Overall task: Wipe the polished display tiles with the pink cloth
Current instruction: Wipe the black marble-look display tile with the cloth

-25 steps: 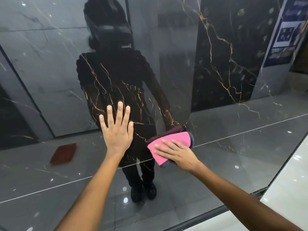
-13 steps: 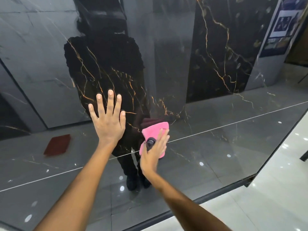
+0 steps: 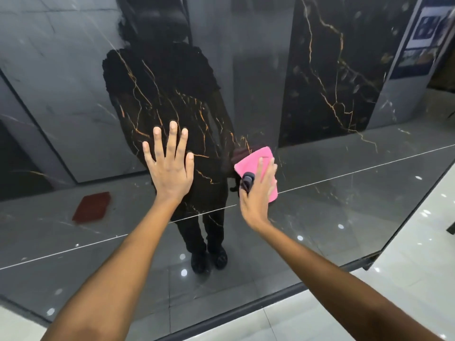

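Pink cloth [image 3: 261,160] (folded, flat on tile [image 3: 344,193]).

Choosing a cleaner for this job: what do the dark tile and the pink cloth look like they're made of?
Dark tile: likely polished porcelain or marble, mirror-glossy; it reflects the room and shows gold veins. Pink cloth: soft, matte, probably microfibre.

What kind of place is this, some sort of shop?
Probably a tile or stone showroom. A big polished black tile with gold veins stands upright on display, glossy pale floor tiles run alongside, and a printed poster hangs at the upper right.
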Demonstrator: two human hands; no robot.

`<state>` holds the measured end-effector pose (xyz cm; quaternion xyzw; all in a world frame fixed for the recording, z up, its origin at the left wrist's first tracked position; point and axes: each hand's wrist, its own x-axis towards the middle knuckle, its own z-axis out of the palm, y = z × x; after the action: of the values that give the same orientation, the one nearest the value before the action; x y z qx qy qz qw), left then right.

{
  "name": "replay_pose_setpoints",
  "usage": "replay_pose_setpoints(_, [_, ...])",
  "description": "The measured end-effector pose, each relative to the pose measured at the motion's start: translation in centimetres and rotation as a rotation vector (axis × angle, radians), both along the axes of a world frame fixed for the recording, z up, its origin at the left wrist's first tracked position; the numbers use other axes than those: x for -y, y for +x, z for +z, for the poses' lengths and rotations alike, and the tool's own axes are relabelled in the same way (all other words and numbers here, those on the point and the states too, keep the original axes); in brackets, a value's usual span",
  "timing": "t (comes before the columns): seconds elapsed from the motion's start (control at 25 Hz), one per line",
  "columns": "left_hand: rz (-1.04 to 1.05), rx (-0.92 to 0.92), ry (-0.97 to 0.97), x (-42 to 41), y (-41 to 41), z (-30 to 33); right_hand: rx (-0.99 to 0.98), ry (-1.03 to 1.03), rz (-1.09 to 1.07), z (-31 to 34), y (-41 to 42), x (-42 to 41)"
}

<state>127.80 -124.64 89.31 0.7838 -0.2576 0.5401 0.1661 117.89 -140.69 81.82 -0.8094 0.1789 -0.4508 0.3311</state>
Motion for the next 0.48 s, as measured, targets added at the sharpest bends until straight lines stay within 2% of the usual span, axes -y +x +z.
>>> replay_pose_setpoints(0.08, [-0.09,-0.049,-0.092,0.1,-1.4,1.2,0.025,-0.232,0.013,2.9,-0.5,4.2])
replay_pose_setpoints(0.12, [-0.112,-0.048,-0.131,0.0,-1.9,2.7,0.077,-0.283,0.009,6.0,-0.4,7.1])
replay_pose_setpoints(0.16, [-0.116,-0.03,-0.162,-0.1,-1.9,4.8,0.152,-0.265,-0.026,9.9,-0.1,9.9])
replay_pose_setpoints(0.24, [-0.079,0.033,-0.228,-0.6,-1.7,10.2,0.352,-0.064,-0.167,18.9,0.6,13.4])
replay_pose_setpoints(0.32, [0.0,0.036,-0.292,-1.1,-1.3,15.3,0.464,0.086,-0.22,23.6,1.1,11.6])
replay_pose_setpoints(0.36, [0.036,0.009,-0.305,-1.1,-1.1,17.0,0.456,-0.024,-0.148,23.1,1.5,9.6])
replay_pose_setpoints(0.4, [0.07,-0.024,-0.309,-1.1,-0.9,17.8,0.403,-0.281,-0.045,20.8,1.9,7.4])
replay_pose_setpoints(0.48, [0.129,-0.048,-0.285,-0.9,-0.5,17.5,0.212,-0.998,0.223,14.4,1.3,3.7])
